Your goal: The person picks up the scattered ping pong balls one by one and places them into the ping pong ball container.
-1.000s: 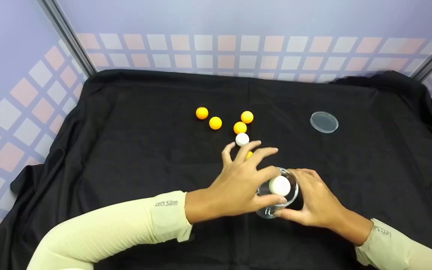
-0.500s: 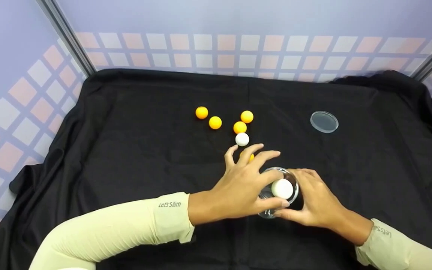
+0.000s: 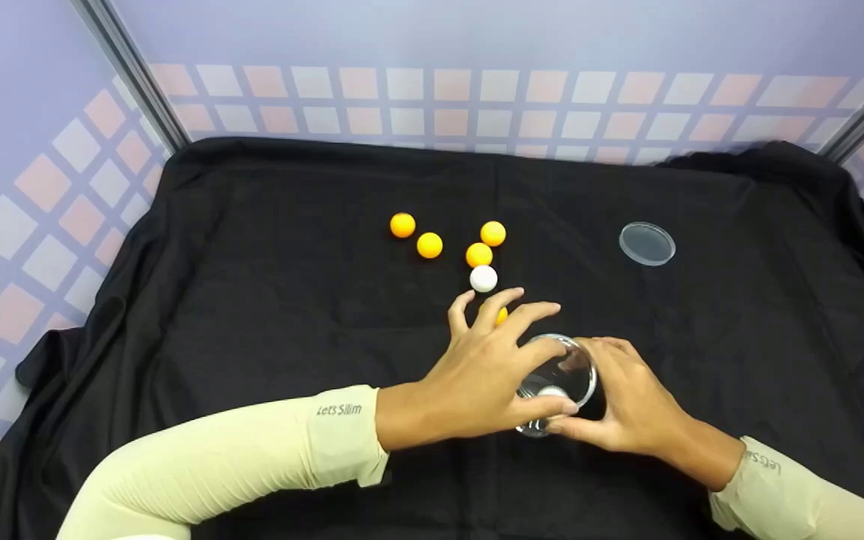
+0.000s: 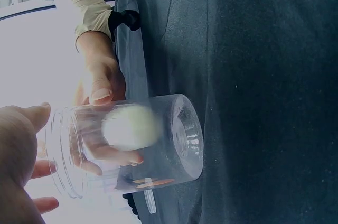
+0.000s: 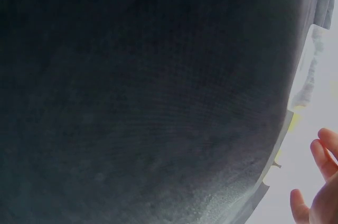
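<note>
White ball [image 4: 132, 127] blurs, half hidden, below parted, empty fingers of left hand [image 3: 477, 371]; right hand [image 3: 631, 397] grips jar [image 4: 168, 152]; sleeve [image 3: 252, 442] reads "Let's Slim".

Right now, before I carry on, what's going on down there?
A person's right hand holds a clear jar by its side, while the left hand is at its mouth. One white ball is inside the jar, blurred as if dropping. On the black cloth lie five orange balls, one partly hidden by the left hand, another white ball, and a clear round lid farther right.
</note>
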The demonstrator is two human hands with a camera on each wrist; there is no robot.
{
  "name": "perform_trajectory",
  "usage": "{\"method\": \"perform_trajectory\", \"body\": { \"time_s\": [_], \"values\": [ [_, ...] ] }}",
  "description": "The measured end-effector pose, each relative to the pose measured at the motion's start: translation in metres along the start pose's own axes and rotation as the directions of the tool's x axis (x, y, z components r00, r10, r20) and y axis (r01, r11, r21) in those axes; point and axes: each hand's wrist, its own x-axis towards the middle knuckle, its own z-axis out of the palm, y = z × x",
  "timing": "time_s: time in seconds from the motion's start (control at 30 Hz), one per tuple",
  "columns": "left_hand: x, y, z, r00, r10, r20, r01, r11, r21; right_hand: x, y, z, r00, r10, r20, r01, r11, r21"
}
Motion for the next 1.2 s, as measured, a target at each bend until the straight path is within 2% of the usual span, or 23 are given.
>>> {"method": "perform_trajectory", "body": {
  "time_s": [0.4, 0.63, 0.8, 0.97, 1.2],
  "values": [
    [0.001, -0.002, 0.000, 1.000, -0.005, 0.001, 0.005, 1.000, -0.019, -0.001, 0.002, 0.000, 1.000, 0.004, -0.005, -0.004, 1.000, 0.015],
    [0.006, -0.007, -0.003, 0.998, -0.032, -0.045, 0.031, 0.999, -0.014, 0.000, 0.002, 0.001, 1.000, -0.009, -0.008, 0.010, 1.000, 0.015],
    [0.015, -0.014, -0.006, 0.993, -0.079, -0.083, 0.078, 0.997, -0.014, 0.000, 0.002, 0.000, 1.000, -0.017, -0.012, 0.017, 1.000, -0.005],
    [0.024, -0.027, -0.005, 0.984, -0.136, -0.111, 0.133, 0.991, -0.029, 0.001, 0.002, 0.000, 1.000, -0.019, -0.011, 0.019, 1.000, -0.013],
    [0.027, -0.052, 0.006, 0.968, -0.231, -0.095, 0.228, 0.973, -0.044, 0.002, 0.000, 0.001, 1.000, -0.019, -0.009, 0.019, 1.000, -0.009]
  ]
}}
